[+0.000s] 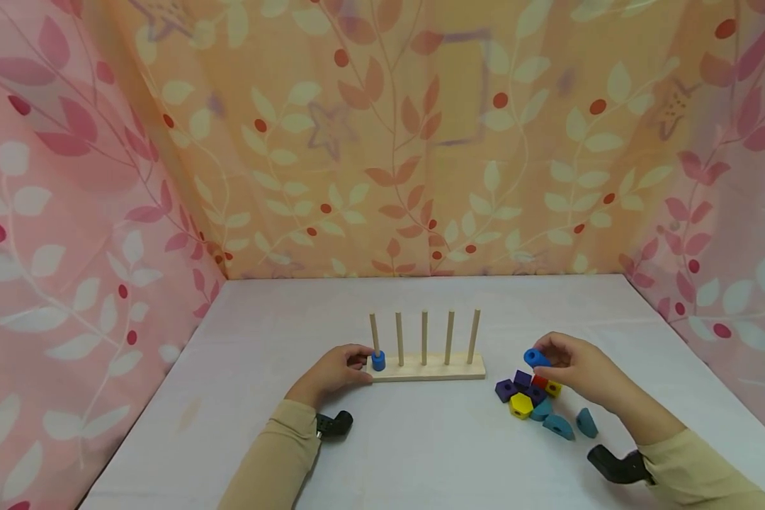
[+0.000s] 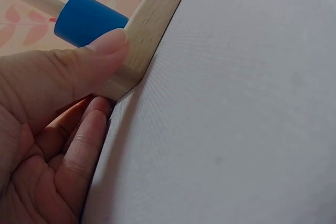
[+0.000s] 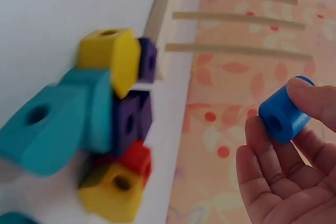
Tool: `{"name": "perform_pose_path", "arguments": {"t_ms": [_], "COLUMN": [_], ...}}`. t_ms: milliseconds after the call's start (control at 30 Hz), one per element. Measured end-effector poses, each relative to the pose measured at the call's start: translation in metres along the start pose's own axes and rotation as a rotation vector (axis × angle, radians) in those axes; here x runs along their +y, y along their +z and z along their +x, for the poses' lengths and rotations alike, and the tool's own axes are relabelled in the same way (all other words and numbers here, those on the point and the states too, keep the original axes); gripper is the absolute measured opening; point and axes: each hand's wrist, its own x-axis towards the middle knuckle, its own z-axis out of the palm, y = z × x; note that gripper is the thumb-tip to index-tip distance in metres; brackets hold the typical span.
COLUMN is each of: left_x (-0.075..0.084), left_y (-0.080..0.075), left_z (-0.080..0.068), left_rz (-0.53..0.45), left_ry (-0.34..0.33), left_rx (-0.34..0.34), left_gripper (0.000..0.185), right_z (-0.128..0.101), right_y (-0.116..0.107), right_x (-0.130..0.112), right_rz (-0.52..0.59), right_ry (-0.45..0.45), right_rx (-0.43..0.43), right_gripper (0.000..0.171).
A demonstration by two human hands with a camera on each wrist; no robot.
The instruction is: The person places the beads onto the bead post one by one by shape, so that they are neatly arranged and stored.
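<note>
A wooden base (image 1: 428, 371) with several upright pegs stands on the table. One blue cylinder bead (image 1: 379, 362) sits at the bottom of its leftmost peg. My left hand (image 1: 339, 369) grips the left end of the base, its thumb (image 2: 107, 43) on the front edge beside that bead. Over the loose beads, my right hand (image 1: 574, 365) pinches a second blue cylinder bead (image 3: 286, 109) between thumb and fingers; the hole in its end shows in the right wrist view.
Beneath the right hand lie a yellow hexagonal bead (image 1: 520, 406), purple beads (image 1: 506, 390), a red bead (image 1: 539, 381) and teal half-round beads (image 1: 558, 426). Floral curtains (image 1: 382, 142) surround the white table (image 1: 261, 319).
</note>
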Motion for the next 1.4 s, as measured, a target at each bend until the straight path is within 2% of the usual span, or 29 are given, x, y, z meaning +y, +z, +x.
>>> {"name": "perform_pose_path", "arguments": {"t_ms": [400, 600, 833, 1100, 1400], "left_x": [0.003, 0.001, 0.001, 0.002, 0.001], "left_y": [0.0, 0.0, 0.0, -0.003, 0.001], "left_z": [-0.003, -0.001, -0.001, -0.002, 0.0], "left_rz": [-0.012, -0.026, -0.033, -0.033, -0.035], "left_ry": [-0.022, -0.015, -0.014, -0.02, -0.044], "left_rx": [0.003, -0.006, -0.012, -0.002, 0.002], "left_gripper": [0.051, 0.051, 0.054, 0.056, 0.051], "right_z": [0.026, 0.038, 0.055, 0.074, 0.088], "right_y": [0.005, 0.011, 0.026, 0.047, 0.075], "right_x": [-0.055, -0.081, -0.103, -0.128, -0.146], "right_rz": [0.083, 0.17, 0.296, 0.432, 0.527], "right_ry": [-0.166, -0.257, -0.309, -0.369, -0.361], "right_rx": [0.031, 0.023, -0.03, -0.016, -0.005], "right_gripper": [0.033, 0.028, 0.027, 0.025, 0.025]}}
